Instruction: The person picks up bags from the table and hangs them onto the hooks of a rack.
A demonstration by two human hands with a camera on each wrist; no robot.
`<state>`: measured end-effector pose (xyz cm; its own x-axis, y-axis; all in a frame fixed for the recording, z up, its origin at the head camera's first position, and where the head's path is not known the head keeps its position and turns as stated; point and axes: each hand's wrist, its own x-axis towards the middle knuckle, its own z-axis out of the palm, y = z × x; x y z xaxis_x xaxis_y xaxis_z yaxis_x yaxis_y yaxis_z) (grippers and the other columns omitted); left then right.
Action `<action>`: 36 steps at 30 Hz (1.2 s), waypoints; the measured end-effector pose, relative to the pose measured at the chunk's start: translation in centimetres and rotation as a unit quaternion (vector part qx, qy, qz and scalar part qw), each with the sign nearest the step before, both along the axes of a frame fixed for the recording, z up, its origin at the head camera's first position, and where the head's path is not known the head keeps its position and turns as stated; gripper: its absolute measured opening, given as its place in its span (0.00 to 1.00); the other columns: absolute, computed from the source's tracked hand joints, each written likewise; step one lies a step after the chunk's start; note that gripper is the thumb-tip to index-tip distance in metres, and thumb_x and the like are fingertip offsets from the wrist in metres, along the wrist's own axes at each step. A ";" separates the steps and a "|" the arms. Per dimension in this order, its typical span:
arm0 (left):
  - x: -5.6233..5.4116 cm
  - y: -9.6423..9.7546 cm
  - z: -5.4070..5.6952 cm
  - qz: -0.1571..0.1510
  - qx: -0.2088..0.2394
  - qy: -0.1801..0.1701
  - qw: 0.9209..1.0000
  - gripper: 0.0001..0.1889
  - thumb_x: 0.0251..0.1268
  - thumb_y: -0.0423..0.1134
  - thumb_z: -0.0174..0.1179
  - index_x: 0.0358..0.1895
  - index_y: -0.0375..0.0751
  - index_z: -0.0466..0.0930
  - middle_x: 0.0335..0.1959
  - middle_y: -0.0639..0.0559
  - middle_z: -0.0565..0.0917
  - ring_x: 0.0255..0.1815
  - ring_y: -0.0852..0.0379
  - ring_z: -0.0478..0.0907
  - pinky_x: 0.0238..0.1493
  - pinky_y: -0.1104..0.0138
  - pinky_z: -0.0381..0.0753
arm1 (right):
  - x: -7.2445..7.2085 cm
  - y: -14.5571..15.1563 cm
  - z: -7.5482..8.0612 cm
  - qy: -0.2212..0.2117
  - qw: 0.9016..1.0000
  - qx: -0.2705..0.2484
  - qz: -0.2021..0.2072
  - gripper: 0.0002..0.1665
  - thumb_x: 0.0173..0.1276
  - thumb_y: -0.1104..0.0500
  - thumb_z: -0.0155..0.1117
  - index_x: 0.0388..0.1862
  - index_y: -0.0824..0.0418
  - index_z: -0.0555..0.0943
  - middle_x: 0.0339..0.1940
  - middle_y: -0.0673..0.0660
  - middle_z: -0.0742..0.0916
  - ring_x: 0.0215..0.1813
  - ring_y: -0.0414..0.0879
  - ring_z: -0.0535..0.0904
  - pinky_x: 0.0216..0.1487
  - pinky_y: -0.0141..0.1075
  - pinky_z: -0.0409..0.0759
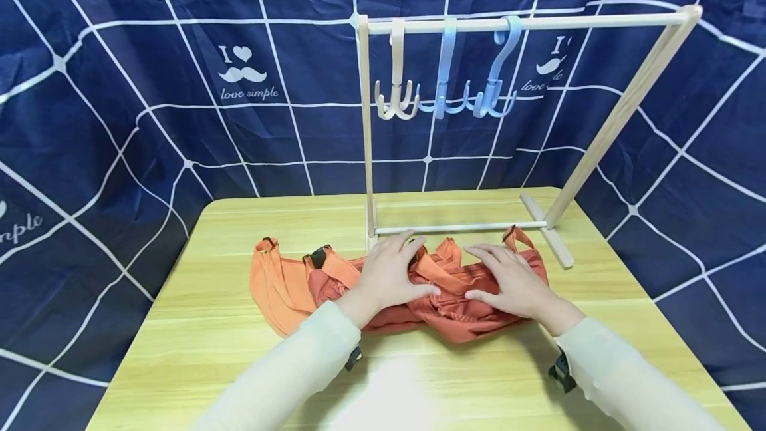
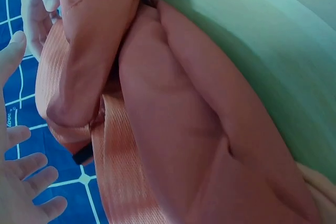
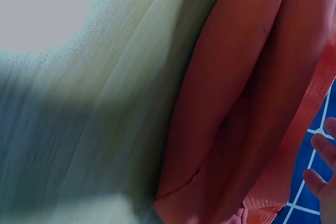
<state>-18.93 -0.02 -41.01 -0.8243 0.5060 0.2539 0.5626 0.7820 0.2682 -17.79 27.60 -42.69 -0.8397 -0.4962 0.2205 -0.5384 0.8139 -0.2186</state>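
A red-brown fabric waist bag [image 1: 463, 324] with orange webbing straps lies on the table, partly covered by my hands. To its left, an orange bag [image 1: 278, 291] overlaps the red fabric. My left hand [image 1: 389, 275] is over the middle of the red bag, its fingers spread and gently bent. Over the bag's right part, my right hand [image 1: 517, 285] has its fingers extended toward the left hand. Both hands [image 2: 23, 182] [image 3: 328, 156] show straight, separated fingers beside the fabric in the wrist views. Whether the fingertips touch the cloth is unclear.
Behind the bags stands a wooden rack [image 1: 622, 112]. A cream hook [image 1: 397, 78] and two blue hooks, one nearer the middle [image 1: 444, 75] and one farther right [image 1: 497, 78], hang from its top bar. A black buckle [image 1: 318, 257] lies on the straps. Blue checked cloth [image 1: 287, 132] surrounds the table.
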 end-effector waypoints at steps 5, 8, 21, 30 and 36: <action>0.0 0.8 -0.1 -0.005 -0.003 0.012 1.000 0.50 0.43 0.74 0.61 0.70 0.51 0.64 0.70 0.48 0.63 0.68 0.47 0.63 0.63 0.52 0.63 | 0.1 0.3 0.1 -0.006 1.000 -0.004 0.005 0.48 0.56 0.33 0.66 0.70 0.54 0.65 0.64 0.62 0.72 0.64 0.62 0.65 0.58 0.63 0.60; 0.0 1.3 0.0 -0.009 -0.004 0.014 1.000 0.50 0.43 0.74 0.62 0.71 0.52 0.64 0.70 0.49 0.65 0.67 0.48 0.64 0.63 0.54 0.63 | 0.0 0.5 0.1 -0.011 1.000 -0.012 0.011 0.47 0.56 0.35 0.67 0.69 0.55 0.66 0.63 0.63 0.73 0.64 0.62 0.66 0.58 0.63 0.60; 0.1 3.1 0.1 -0.042 0.015 0.008 0.999 0.47 0.45 0.70 0.64 0.70 0.51 0.65 0.67 0.51 0.68 0.67 0.50 0.64 0.65 0.55 0.61 | -0.4 1.7 -0.2 -0.020 0.997 -0.051 0.045 0.44 0.56 0.41 0.71 0.67 0.58 0.69 0.61 0.62 0.75 0.61 0.59 0.70 0.56 0.59 0.66; -0.1 4.2 -0.5 -0.061 0.030 -0.001 0.998 0.44 0.46 0.69 0.65 0.67 0.51 0.69 0.66 0.54 0.70 0.67 0.54 0.64 0.64 0.58 0.62 | -0.2 1.9 -0.4 -0.037 0.995 -0.066 0.060 0.39 0.57 0.45 0.72 0.64 0.59 0.71 0.56 0.59 0.78 0.55 0.56 0.77 0.50 0.54 0.74; -0.2 4.6 -0.6 -0.085 0.061 -0.013 0.994 0.42 0.47 0.65 0.67 0.65 0.48 0.71 0.64 0.52 0.72 0.66 0.55 0.65 0.68 0.60 0.55 | -0.1 2.0 -0.8 -0.046 0.995 -0.078 0.047 0.38 0.57 0.44 0.72 0.63 0.59 0.73 0.57 0.58 0.79 0.56 0.55 0.76 0.51 0.54 0.74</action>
<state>-19.11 4.56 -41.65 -0.7372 0.6046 0.3015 0.6749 0.6374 0.3718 -17.85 29.57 -43.54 -0.8115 -0.5389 0.2260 -0.5823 0.7129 -0.3908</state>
